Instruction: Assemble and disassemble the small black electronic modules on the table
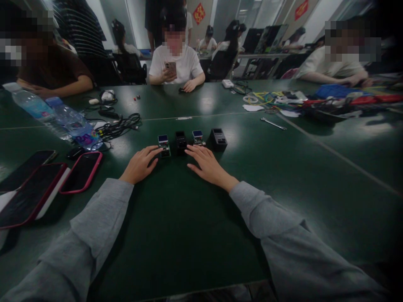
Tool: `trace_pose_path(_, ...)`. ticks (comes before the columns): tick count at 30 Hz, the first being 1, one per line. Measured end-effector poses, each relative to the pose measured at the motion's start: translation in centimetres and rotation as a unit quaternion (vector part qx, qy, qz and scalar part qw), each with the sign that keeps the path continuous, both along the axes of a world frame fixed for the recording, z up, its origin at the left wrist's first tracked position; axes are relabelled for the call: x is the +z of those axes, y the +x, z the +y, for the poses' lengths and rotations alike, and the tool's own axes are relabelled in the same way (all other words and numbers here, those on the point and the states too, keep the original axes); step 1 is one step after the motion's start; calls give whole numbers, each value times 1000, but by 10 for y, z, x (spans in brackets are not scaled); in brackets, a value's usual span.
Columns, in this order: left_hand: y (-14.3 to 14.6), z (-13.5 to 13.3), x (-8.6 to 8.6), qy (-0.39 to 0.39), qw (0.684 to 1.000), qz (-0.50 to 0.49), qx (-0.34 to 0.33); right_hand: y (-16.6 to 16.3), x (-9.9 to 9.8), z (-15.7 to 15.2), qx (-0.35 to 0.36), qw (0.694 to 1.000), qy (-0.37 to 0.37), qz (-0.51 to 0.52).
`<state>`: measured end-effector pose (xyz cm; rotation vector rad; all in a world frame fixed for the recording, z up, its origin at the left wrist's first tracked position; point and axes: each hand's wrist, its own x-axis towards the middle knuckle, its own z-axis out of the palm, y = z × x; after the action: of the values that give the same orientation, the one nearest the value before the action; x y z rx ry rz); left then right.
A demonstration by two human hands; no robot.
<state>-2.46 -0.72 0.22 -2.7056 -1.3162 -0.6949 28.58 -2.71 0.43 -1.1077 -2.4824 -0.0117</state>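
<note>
Over the table (176, 222), the right hand (206, 165) and left hand (140, 163) are reaching, grips released. On it, the right case (219, 139) is standing rightmost; the left case (180, 141) is separating the left board (163, 142) and right board (197, 136). Fingertips (155, 150) are overlapping both boards; contact is indeterminable.

Left arm (85, 235) and right arm (289, 230) stretch forward, slanting inward. Left hand (140, 163) palm down, loosely curved; right hand (208, 166) palm down, fingers (195, 153) extended.

our dk-screened L PCB (165, 144), blk case (180, 140) just beside, R PCB (197, 135) partly hidden, 2nd blk case (218, 139), 1 row
</note>
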Motion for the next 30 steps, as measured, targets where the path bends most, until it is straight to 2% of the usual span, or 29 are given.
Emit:
trace_pose_path(5,1,0,1,-1,1000,8,0,2,3,2,-11,998,46,44)
trace_pose_path(7,1,0,1,0,1000,7,-2,10,3,8,-72,990,89,86)
trace_pose_path(10,0,0,0,-3,1000,5,-2,33,-2,23,-208,959,134,139)
trace_pose_path(13,-1,1,-1,-6,1000,4,-1,55,-12,38,-287,935,114,174)
trace_pose_path(17,-2,1,-2,-4,1000,4,-2,64,-19,44,-293,932,51,208)
trace_pose_path(30,-1,0,-1,-5,1000,3,3,61,-19,42,-291,935,36,197)
